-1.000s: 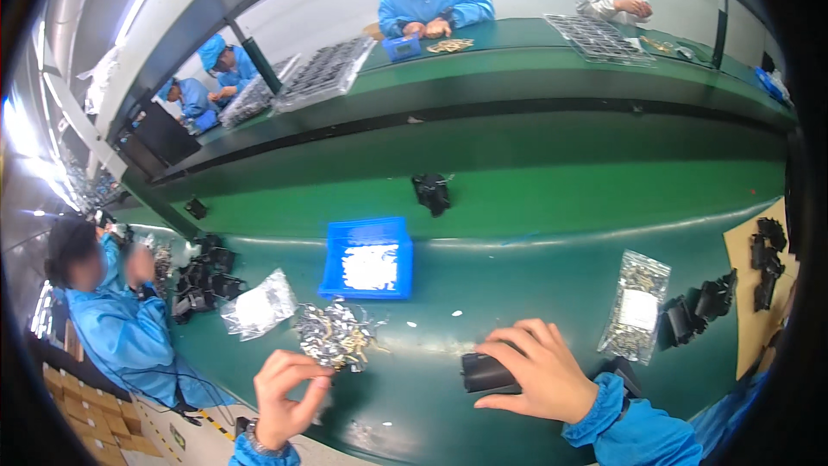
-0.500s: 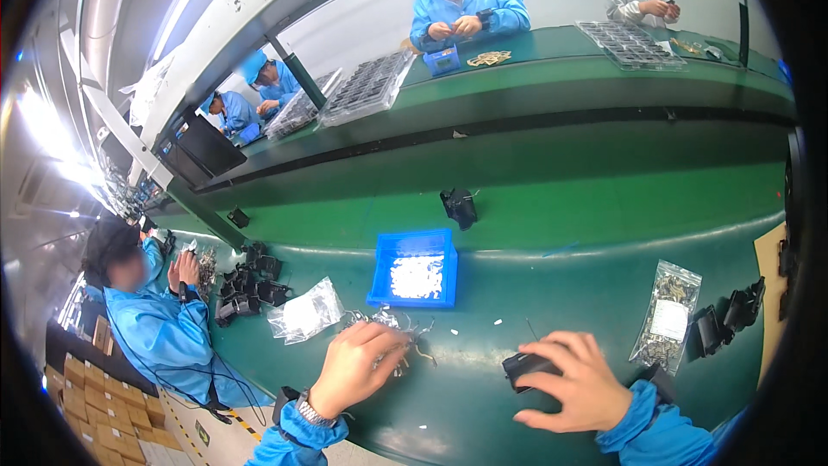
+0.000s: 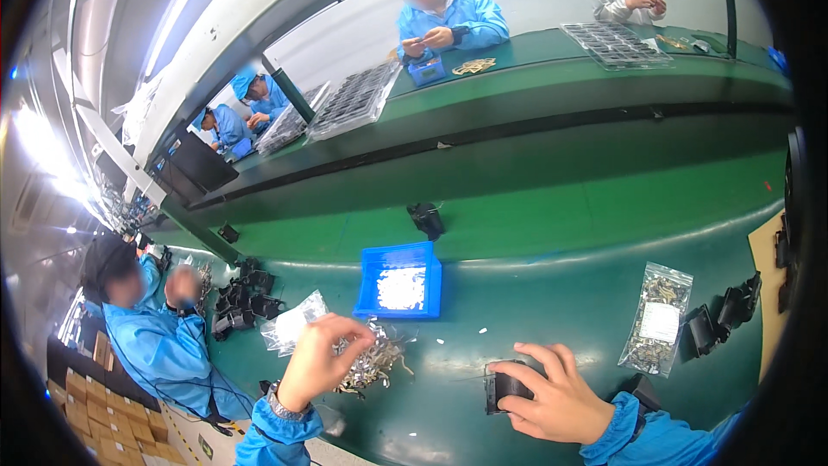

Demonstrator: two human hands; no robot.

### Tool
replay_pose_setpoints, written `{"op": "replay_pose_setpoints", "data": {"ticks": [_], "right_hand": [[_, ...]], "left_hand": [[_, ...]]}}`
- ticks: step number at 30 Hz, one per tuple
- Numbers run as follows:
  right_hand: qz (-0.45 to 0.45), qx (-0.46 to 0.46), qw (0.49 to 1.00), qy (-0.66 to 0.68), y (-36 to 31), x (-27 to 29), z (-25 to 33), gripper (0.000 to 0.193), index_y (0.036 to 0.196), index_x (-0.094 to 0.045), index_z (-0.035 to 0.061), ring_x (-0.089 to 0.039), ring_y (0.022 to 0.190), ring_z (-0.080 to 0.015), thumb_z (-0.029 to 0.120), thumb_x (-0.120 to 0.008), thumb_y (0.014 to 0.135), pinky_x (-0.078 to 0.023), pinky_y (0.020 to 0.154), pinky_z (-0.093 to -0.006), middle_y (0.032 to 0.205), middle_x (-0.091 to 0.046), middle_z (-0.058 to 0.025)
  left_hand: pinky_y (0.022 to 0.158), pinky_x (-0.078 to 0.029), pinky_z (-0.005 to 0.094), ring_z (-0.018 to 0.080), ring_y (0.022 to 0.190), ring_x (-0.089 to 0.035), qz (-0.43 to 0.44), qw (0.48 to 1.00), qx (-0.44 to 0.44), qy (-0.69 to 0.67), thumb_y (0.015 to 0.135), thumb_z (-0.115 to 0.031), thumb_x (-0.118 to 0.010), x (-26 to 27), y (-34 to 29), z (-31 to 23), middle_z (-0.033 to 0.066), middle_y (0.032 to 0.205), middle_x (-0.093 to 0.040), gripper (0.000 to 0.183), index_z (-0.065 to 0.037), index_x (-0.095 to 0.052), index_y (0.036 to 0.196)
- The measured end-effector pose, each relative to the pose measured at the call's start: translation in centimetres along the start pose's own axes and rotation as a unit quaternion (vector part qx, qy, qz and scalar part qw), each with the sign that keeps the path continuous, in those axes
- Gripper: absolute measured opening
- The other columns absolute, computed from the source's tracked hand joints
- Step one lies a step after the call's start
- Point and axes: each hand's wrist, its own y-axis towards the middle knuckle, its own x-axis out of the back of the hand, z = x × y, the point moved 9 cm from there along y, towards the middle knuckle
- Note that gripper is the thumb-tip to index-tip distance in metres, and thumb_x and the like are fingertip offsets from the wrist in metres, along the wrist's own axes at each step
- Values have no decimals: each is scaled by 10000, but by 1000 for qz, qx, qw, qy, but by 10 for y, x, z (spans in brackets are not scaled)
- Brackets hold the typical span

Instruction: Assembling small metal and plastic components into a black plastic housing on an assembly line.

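My left hand hovers at the near side of a loose pile of small metal parts. Its thumb and fingertips are pinched together; what they hold, if anything, is too small to make out. On the green bench, my right hand grips a small black plastic housing from its right side, fingers over the top. A thin dark wire or lead sticks out from the housing to the left. Beyond the hands stands a blue bin with many small white pieces in it.
A clear bag lies behind the pile. Right of my right hand are a bag of metal parts and black housings. Another black housing sits farther back. A co-worker sits at left beside more housings.
My left hand has drawn back left from over the metal pile, its fingers now pinched. My right hand's fingers have closed more around the black housing, which has turned. The view has shifted slightly.
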Motion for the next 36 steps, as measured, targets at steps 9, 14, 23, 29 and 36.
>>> {"op": "replay_pose_setpoints", "data": {"ticks": [9, 14, 23, 29, 36], "right_hand": [[45, -33, 997, 43, 4, 6, -10, 263, 932, -778, 234, -439, 1367, -395, 129, -776, 691, -375, 1044, -564, 1474, -552, -64], [-101, -176, 953, 224, 7, 27, -40, 280, 1068, -740, 62, -654, 1114, -324, 218, -789, 840, -480, 984, -449, 1169, -731, -113], [-101, -292, 827, 469, -16, -5, -69, 108, 975, -765, -21, -734, 885, -240, -43, -799, 874, -584, 824, -366, 946, -766, -147], [-72, -362, 675, 639, -37, -26, -72, 127, 1004, -770, -56, -704, 968, -216, -48, -804, 882, -563, 865, -353, 1002, -765, -183], [91, -358, 703, 608, -40, -34, -67, 105, 948, -798, -46, -716, 898, -215, -22, -840, 855, -569, 792, -337, 969, -764, -173]], "left_hand": [[732, -571, 334, 214, 785, -726, 25, 976, -8, -215, 901, -31, -770, -24, 21, -56, 106, 906, -773, 103, -11, -777, 1002], [740, -567, 377, 289, 839, -710, 58, 922, -219, -313, 888, -26, -770, -57, 39, -113, 103, 946, -767, 116, -25, -770, 1004], [819, -569, 369, 269, 882, -723, 30, 856, -144, -495, 827, -89, -865, -92, 42, -102, 102, 1047, -788, 271, -40, -792, 1084], [850, -566, 377, 266, 981, -698, 37, 850, -310, -425, 800, -110, -880, -116, 26, -119, 80, 1188, -743, 276, -78, -819, 1067], [807, -558, 386, 266, 957, -681, 29, 822, -324, -468, 783, -82, -859, -116, 18, -120, 55, 1164, -719, 276, -81, -789, 1050]]}}
